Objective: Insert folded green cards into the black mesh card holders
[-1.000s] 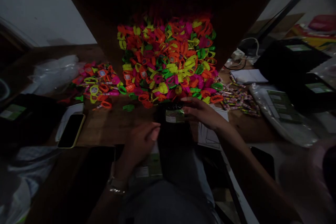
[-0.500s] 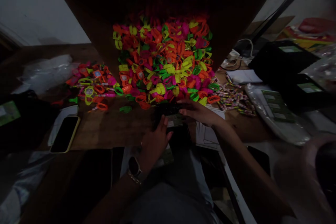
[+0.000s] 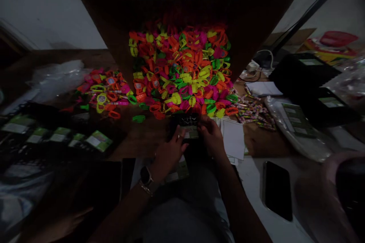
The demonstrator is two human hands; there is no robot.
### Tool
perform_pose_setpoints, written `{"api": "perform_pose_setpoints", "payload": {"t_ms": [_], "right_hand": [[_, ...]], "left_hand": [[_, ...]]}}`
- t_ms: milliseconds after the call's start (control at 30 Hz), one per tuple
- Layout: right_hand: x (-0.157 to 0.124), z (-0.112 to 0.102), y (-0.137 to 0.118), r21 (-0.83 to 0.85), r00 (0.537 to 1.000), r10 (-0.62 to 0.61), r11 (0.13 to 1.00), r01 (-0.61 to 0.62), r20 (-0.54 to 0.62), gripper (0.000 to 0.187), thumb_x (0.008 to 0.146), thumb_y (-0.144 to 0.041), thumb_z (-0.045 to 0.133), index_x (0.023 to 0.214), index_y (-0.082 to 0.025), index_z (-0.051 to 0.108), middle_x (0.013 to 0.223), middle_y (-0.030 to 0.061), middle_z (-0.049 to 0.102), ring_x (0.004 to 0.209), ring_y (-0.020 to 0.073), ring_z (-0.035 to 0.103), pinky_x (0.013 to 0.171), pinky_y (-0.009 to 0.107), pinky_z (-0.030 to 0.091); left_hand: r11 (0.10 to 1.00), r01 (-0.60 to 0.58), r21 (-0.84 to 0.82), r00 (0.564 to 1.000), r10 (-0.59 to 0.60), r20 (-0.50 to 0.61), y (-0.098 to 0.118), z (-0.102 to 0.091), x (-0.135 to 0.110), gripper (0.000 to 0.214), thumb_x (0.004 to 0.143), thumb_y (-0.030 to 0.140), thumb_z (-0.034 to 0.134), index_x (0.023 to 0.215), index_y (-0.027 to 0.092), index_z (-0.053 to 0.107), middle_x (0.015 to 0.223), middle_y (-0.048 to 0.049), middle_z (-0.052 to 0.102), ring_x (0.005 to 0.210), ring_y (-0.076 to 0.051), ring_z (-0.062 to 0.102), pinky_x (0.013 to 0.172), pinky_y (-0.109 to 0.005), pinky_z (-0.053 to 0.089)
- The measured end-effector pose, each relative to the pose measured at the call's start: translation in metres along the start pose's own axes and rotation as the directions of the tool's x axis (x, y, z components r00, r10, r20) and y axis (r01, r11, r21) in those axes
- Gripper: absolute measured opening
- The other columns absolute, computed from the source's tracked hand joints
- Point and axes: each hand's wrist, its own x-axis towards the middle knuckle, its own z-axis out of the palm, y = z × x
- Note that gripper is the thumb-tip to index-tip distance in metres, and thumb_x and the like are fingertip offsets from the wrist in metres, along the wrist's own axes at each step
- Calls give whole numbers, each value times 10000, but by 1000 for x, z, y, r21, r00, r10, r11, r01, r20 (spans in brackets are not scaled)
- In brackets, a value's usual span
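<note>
Hands meet at the front of the table: the left hand (image 3: 168,152) and the right hand (image 3: 210,136) both have their fingers closed around a small black packet (image 3: 188,125) with a pale green label, held just above the table edge (image 3: 137,148), right below the spill of neon plastic toys (image 3: 182,72) pouring from the tipped cardboard box (image 3: 182,3). Judging by the row of labelled black packets (image 3: 59,136) lying to the left, several look already made up, while the great heap in the box suggests most of the work remains. A smaller heap of toys (image 3: 105,91) sits apart on the left, and wrapped candy sticks (image 3: 253,110) lie scattered to the right beside white paper sheets (image 3: 232,138). Open room is scant: bare wood shows only just left of the hands. A dark phone (image 3: 277,190) lies near the right forearm, and black boxes (image 3: 310,79) crowd the far right.
</note>
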Motion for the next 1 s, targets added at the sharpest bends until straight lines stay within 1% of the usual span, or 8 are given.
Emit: {"api": "perform_pose_setpoints", "payload": {"t_ms": [100, 200, 333, 433, 600, 800, 900, 1000], "right_hand": [[1, -10, -4, -47, 998, -56, 997, 56, 12, 386, 720, -354, 589, 1068, -188, 583, 1090, 102, 678, 1021, 237, 646, 959, 464, 483], [-19, -9, -16, -48, 993, -111, 993, 112, 30, 349, 735, -371, 607, 1036, -193, 611, 1097, 110, 677, 1041, 250, 639, 986, 480, 461], [-82, 13, -22, 2, 947, -120, 992, 125, 298, 312, 813, -417, 614, 1038, -202, 643, 1024, 101, 710, 925, 231, 686, 873, 417, 537], [-137, 52, -8, 14, 808, 5, 1000, -16, 589, 443, 810, -425, 617, 1187, -197, 571, 1062, 119, 713, 932, 241, 698, 792, 387, 564], [-169, 118, 23, -9, 834, 185, 977, -211, 520, 641, 600, -315, 707, 1192, -161, 517, 1145, 138, 657, 1009, 264, 647, 897, 442, 510], [-156, 137, 30, 70, 870, 266, 944, -322, 416, 464, 590, -301, 684, 1002, -215, 486, 912, 14, 624, 796, 157, 617, 659, 265, 520], [-158, 145, 26, 91, 861, 340, 912, -400, 378, 445, 589, -336, 703, 958, -222, 484, 764, -26, 571, 668, 140, 579, 506, 218, 458], [-159, 149, 20, 139, 852, 391, 877, -459, 348, 479, 561, -337, 727, 967, -218, 504, 724, -43, 542, 631, 124, 554, 469, 197, 435]], "left_hand": [[947, -94, -307, 991, 61, -118, -13, 0, -11, 392, 956, 291, 451, 1326, 257, 577, 1515, -93, 399, 1107, -276, 649, 918, -401, 528], [812, 6, -584, 926, -225, -303, -42, 3, -45, 309, 902, 298, 530, 1163, 249, 689, 1410, -65, 543, 1177, -230, 611, 1022, -341, 459], [607, 247, -756, 596, -710, -376, -90, 13, -113, 267, 863, 356, 536, 919, 200, 745, 997, -86, 754, 980, -259, 683, 930, -381, 496], [554, 291, -780, 465, -794, -391, -111, 27, -143, 286, 871, 348, 499, 886, 177, 729, 919, -100, 749, 919, -265, 680, 893, -402, 498], [614, 230, -755, 479, -747, -462, -115, 43, -124, 218, 849, 282, 548, 938, 172, 714, 1017, -114, 711, 998, -233, 637, 954, -361, 458], [611, 178, -771, 534, -718, -446, -123, 28, -105, 219, 863, 294, 553, 944, 170, 715, 993, -95, 723, 956, -219, 655, 904, -335, 479], [602, 158, -782, 477, -740, -474, -132, 18, -127, 258, 890, 337, 508, 960, 172, 694, 1019, -88, 710, 1003, -217, 639, 959, -349, 457], [565, 154, -811, 268, -814, -516, -138, 18, -166, 263, 874, 343, 538, 1039, 167, 644, 1216, -109, 609, 1250, -237, 486, 1118, -389, 313]]}}
